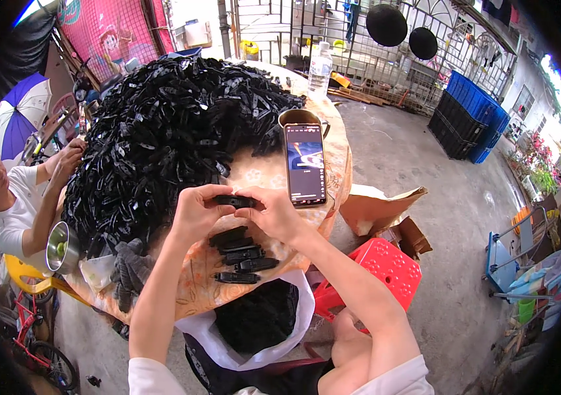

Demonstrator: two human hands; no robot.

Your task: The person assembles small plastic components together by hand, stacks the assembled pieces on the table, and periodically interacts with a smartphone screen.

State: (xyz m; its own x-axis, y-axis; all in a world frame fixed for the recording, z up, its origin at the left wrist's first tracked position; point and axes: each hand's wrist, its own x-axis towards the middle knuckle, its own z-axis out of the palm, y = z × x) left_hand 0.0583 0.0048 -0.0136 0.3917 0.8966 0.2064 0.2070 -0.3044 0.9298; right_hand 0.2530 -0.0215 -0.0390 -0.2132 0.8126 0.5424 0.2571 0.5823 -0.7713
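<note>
Between the fingertips of both hands is a small, elongated black plastic part (235,201). My left hand (195,214) pinches its left end, and my right hand (272,214) has closed on the right end. Its finer details are partly hidden by my fingers. Just below, on the orange patterned tablecloth (191,280), several similar black parts (244,257) lie in a short column. A large heap of black plastic parts (155,131) covers the far and left side of the table. Under the near edge, a white sack (303,303) hangs open with black pieces inside.
A phone (306,164) leans on a metal cup (288,118) right of my hands; a water bottle (320,69) stands behind. Grey gloves (132,266) and a metal pot (63,247) sit left. Another person (17,197) handles something there. A red stool (386,270) and cardboard (376,207) are at right.
</note>
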